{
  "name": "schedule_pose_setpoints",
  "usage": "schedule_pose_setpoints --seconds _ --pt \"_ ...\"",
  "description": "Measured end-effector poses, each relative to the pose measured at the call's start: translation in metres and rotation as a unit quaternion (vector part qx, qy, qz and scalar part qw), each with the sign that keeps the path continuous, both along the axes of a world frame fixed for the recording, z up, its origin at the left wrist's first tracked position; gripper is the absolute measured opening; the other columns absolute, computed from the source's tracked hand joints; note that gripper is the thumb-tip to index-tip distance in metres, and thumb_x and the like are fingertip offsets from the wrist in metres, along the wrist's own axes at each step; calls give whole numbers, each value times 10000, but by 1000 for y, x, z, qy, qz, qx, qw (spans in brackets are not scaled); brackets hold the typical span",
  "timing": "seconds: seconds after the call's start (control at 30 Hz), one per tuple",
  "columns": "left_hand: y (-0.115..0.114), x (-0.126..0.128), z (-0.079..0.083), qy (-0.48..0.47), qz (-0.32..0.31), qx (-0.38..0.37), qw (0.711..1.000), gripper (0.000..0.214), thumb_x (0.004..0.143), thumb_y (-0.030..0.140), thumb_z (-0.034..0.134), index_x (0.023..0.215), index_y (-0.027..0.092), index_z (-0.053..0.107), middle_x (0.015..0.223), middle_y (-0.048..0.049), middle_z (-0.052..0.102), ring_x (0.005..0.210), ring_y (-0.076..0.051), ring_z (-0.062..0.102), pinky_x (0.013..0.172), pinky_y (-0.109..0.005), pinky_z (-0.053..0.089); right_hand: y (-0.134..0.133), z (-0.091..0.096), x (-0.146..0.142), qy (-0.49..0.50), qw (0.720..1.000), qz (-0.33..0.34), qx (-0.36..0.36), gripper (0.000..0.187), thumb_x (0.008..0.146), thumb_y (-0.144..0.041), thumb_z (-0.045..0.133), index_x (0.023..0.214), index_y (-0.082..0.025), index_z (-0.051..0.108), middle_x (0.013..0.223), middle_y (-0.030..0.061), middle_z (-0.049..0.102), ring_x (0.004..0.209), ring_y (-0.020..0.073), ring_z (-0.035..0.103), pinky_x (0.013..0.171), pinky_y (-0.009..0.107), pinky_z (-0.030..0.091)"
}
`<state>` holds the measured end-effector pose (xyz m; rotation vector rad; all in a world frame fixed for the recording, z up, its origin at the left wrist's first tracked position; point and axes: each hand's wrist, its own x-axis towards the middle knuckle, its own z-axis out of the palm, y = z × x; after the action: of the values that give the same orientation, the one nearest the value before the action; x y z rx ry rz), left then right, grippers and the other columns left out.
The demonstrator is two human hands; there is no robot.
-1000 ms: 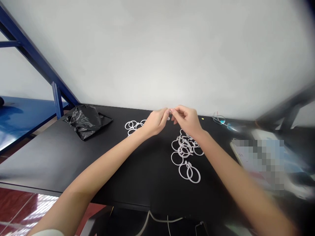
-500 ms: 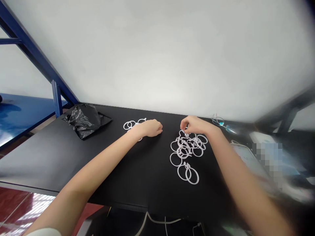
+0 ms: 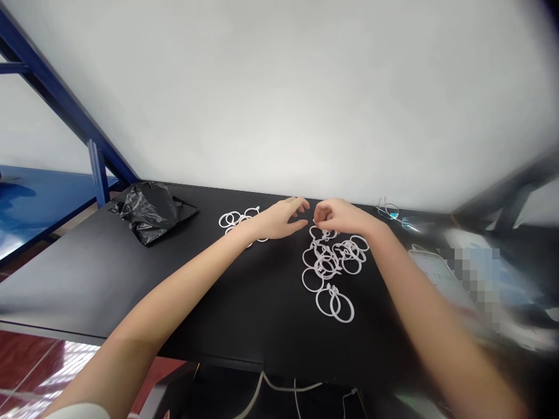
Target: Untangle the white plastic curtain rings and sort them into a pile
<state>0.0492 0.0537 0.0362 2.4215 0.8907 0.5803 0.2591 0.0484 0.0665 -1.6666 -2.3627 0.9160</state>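
Right hand [image 3: 343,216] — fingertips pinched on a white ring [image 3: 320,233] at the far edge of the tangled ring pile [image 3: 329,265]. Left hand [image 3: 279,219] — fingers loosely spread, empty, just beside. A few separated rings [image 3: 233,220] lay left; most apparently were still tangled on the black table [image 3: 87,273].

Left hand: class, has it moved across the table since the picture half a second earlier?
Yes. The left hand has shifted right, away from the black bag and closer to the right hand, with its fingers now stretched out.
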Motion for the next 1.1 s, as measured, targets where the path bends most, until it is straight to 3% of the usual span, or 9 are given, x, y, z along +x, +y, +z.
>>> schedule_pose_setpoints --seconds 0.17,0.27,0.4,0.6,0.67,0.87,1.1 --pt "-8 4 8 -53 -82 -171 980 388 868 327 588 1214 186 481 1227 -128 616 985 -196 654 820 -343 530 -8 17 1 125 990 2 -63 93 713 -168 618 805 -175 601 706 23 658 619 139 613 466 221 446" --pt "-12 9 5 -63 -81 -198 975 371 855 307 614 1183 181 493 1229 -129 620 961 -195 666 809 -341 530 -12 26 2 149 985 19 -81 98 730 -193 626 824 -175 605 754 32 678 643 134 615 479 223 445" --pt "-12 13 -2 -69 -115 -204 970 228 886 302 579 1070 168 568 1074 -81 686 945 -185 662 818 -325 514 -16 33 5 161 980 52 -107 116 759 -241 648 851 -178 613 825 40 706 702 137 627 538 236 470" --pt "-11 11 1 -88 -187 -321 924 171 886 293 592 966 145 622 919 -56 703 881 -165 665 832 -313 507 -17 37 9 147 976 65 -147 175 769 -279 676 892 -177 604 867 47 713 759 160 660 586 257 488" --pt "-11 10 3 -88 -191 -326 922 181 854 310 637 931 147 624 867 -34 682 835 -153 648 802 -302 497 -17 37 9 138 975 64 -161 208 763 -297 694 903 -173 602 878 57 715 788 171 668 611 264 498" --pt "-14 10 7 -84 -145 -266 949 250 796 354 684 748 167 524 727 21 577 710 -130 596 647 -260 445 -17 34 6 137 972 62 -179 248 728 -305 732 897 -167 617 862 54 715 791 167 668 638 261 500" --pt "-10 6 3 -122 -130 -305 936 150 925 302 540 1001 177 505 843 -33 685 843 -165 696 741 -302 539 -13 25 8 125 973 81 -175 237 719 -288 739 916 -169 681 821 36 702 724 141 633 599 235 493"
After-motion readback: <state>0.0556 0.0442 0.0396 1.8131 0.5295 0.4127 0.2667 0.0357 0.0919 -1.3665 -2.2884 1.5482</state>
